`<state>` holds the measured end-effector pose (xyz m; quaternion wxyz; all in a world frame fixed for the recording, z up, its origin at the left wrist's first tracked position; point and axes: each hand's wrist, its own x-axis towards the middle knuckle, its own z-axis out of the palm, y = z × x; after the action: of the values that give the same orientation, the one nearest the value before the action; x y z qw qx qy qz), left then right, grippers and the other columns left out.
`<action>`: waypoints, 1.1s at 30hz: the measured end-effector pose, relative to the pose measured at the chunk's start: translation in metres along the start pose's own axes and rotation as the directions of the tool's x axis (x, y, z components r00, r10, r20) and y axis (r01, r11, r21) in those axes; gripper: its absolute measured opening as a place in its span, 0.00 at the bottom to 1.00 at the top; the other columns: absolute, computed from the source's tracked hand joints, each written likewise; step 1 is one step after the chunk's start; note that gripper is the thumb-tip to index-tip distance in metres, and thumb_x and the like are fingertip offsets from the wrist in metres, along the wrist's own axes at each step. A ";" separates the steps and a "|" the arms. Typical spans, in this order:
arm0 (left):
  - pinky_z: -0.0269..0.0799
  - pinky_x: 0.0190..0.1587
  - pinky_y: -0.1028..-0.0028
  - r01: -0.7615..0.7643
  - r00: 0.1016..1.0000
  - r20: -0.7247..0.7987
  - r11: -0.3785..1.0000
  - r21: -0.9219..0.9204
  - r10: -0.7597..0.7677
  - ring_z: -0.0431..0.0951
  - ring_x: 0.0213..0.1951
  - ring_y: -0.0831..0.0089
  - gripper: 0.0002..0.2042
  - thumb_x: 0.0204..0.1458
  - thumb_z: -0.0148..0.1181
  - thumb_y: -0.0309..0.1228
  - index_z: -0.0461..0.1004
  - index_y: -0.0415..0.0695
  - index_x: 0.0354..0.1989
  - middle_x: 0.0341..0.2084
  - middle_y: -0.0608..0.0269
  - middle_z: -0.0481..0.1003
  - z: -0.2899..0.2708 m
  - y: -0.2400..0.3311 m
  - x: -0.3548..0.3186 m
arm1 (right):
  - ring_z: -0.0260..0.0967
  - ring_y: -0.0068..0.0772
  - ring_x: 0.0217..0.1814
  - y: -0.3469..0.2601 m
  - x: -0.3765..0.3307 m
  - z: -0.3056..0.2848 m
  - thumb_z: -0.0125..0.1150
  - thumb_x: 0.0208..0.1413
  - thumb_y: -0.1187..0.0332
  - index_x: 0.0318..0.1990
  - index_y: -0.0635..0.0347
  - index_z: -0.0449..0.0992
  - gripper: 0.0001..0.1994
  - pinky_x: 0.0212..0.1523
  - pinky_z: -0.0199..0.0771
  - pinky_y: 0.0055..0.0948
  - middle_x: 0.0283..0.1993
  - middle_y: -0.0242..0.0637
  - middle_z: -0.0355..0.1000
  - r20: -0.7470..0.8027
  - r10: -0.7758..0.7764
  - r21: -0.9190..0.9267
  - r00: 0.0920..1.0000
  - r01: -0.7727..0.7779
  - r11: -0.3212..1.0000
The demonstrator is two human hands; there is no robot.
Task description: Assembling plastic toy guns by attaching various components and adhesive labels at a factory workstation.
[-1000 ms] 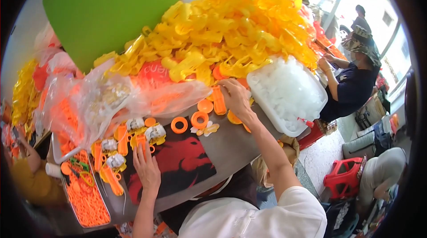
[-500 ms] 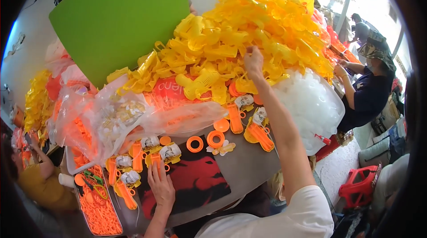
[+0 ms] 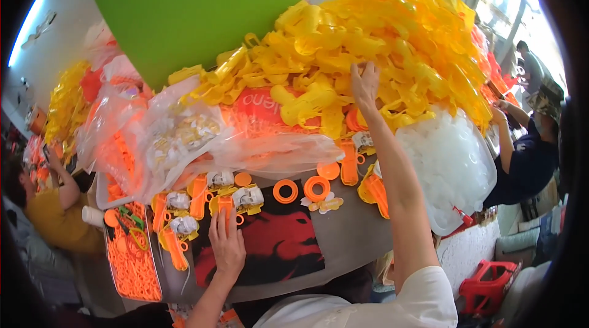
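My right hand (image 3: 366,87) reaches to the front of a large heap of yellow plastic parts (image 3: 392,39), arm stretched out. Its fingers are apart, with nothing seen between them. Low on the table, my left hand (image 3: 227,247) lies with fingers stretched out, the tips touching an orange plastic piece (image 3: 226,204). That piece sits beside a yellow part holding a white-grey unit (image 3: 248,196). Similar yellow, orange and white assemblies (image 3: 184,225) stand around it. Orange rings (image 3: 285,191) and a small clear-and-yellow piece (image 3: 325,204) lie to the right of my left hand.
A green board (image 3: 202,15) stands at the back. Clear bags (image 3: 178,131) of parts lie left of centre; a bag of whitish pieces (image 3: 445,162) is at right. An orange-filled tray (image 3: 132,260) sits at lower left. Co-workers (image 3: 531,150) are on both sides.
My right hand's fingers have spread from a closed pose at the yellow heap. My left hand stays at the orange piece. The whole view has shifted somewhat.
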<state>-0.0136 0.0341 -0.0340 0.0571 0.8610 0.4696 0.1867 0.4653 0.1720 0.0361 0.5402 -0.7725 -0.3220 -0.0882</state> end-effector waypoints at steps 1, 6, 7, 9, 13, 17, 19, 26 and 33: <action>0.49 0.69 0.53 -0.013 1.000 -0.006 1.000 -0.014 0.013 0.54 0.68 0.46 0.28 0.57 0.52 0.24 0.58 0.38 0.69 0.67 0.45 0.57 0.000 0.001 0.001 | 0.68 0.53 0.51 -0.002 -0.007 0.001 0.58 0.58 0.56 0.43 0.62 0.70 0.17 0.50 0.67 0.46 0.52 0.48 0.66 0.044 -0.029 -0.065 0.999 0.032 0.997; 0.51 0.69 0.54 -0.022 0.999 -0.028 1.000 0.003 0.022 0.55 0.68 0.46 0.28 0.57 0.52 0.24 0.58 0.39 0.69 0.66 0.45 0.58 -0.001 -0.002 -0.002 | 0.66 0.47 0.51 -0.036 -0.037 0.011 0.64 0.55 0.58 0.42 0.63 0.74 0.17 0.54 0.63 0.42 0.47 0.46 0.67 -0.202 -0.284 -0.266 0.937 0.226 0.937; 0.51 0.69 0.54 -0.021 0.999 -0.029 1.000 0.003 0.021 0.55 0.68 0.46 0.28 0.57 0.52 0.24 0.58 0.39 0.69 0.66 0.45 0.58 0.000 -0.002 -0.002 | 0.66 0.47 0.51 -0.040 -0.037 0.013 0.65 0.55 0.58 0.41 0.63 0.75 0.16 0.54 0.63 0.43 0.46 0.45 0.68 -0.350 -0.425 -0.358 0.835 0.299 0.884; 0.51 0.69 0.54 -0.025 0.999 -0.029 1.000 0.015 0.025 0.55 0.68 0.46 0.28 0.56 0.53 0.24 0.59 0.39 0.68 0.66 0.45 0.59 0.001 -0.003 -0.002 | 0.67 0.46 0.51 -0.049 -0.031 0.020 0.65 0.55 0.60 0.42 0.62 0.75 0.15 0.54 0.62 0.44 0.45 0.44 0.70 -0.223 -0.499 -0.208 0.838 0.459 0.864; 0.52 0.69 0.54 -0.016 0.999 -0.030 1.000 0.005 0.016 0.55 0.68 0.46 0.28 0.56 0.53 0.23 0.60 0.38 0.68 0.65 0.45 0.59 0.000 -0.003 0.000 | 0.70 0.45 0.49 -0.092 -0.050 0.032 0.63 0.55 0.62 0.42 0.61 0.76 0.13 0.50 0.66 0.44 0.42 0.42 0.74 0.248 -0.592 -0.044 0.767 0.619 0.784; 0.53 0.68 0.54 -0.033 0.999 -0.043 0.999 0.006 0.033 0.56 0.67 0.45 0.29 0.55 0.54 0.22 0.60 0.38 0.68 0.65 0.44 0.60 0.001 -0.003 0.002 | 0.72 0.43 0.46 -0.082 -0.053 0.061 0.64 0.55 0.61 0.40 0.62 0.78 0.13 0.45 0.69 0.42 0.44 0.43 0.74 0.355 -0.523 0.012 0.775 0.556 0.831; 0.53 0.68 0.54 -0.034 0.998 -0.048 0.999 0.005 0.034 0.56 0.67 0.45 0.29 0.55 0.54 0.22 0.60 0.38 0.68 0.65 0.44 0.60 0.001 -0.004 0.001 | 0.72 0.46 0.43 -0.081 -0.057 0.065 0.64 0.55 0.60 0.37 0.63 0.79 0.13 0.41 0.71 0.39 0.43 0.44 0.74 0.294 -0.633 0.151 0.716 0.620 0.770; 0.53 0.67 0.54 -0.032 0.997 -0.063 0.999 0.003 0.032 0.57 0.67 0.45 0.29 0.55 0.54 0.23 0.60 0.39 0.68 0.65 0.44 0.60 0.000 0.000 -0.013 | 0.66 0.49 0.54 -0.087 -0.034 0.056 0.65 0.56 0.51 0.53 0.55 0.72 0.24 0.47 0.68 0.49 0.52 0.44 0.70 -0.064 -0.673 -0.244 0.737 0.643 0.726; 0.57 0.67 0.55 -0.059 0.991 -0.117 0.998 0.020 0.061 0.58 0.65 0.46 0.29 0.55 0.56 0.25 0.60 0.41 0.68 0.64 0.44 0.60 0.002 -0.003 0.003 | 0.69 0.56 0.50 -0.038 0.006 0.059 0.55 0.61 0.60 0.49 0.49 0.76 0.12 0.47 0.75 0.46 0.50 0.40 0.74 0.391 -0.723 -0.300 0.569 0.822 0.485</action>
<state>-0.0134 0.0384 -0.0360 0.0165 0.8628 0.4474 0.2346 0.4351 0.2354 0.0447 0.2090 -0.6495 -0.6612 -0.3120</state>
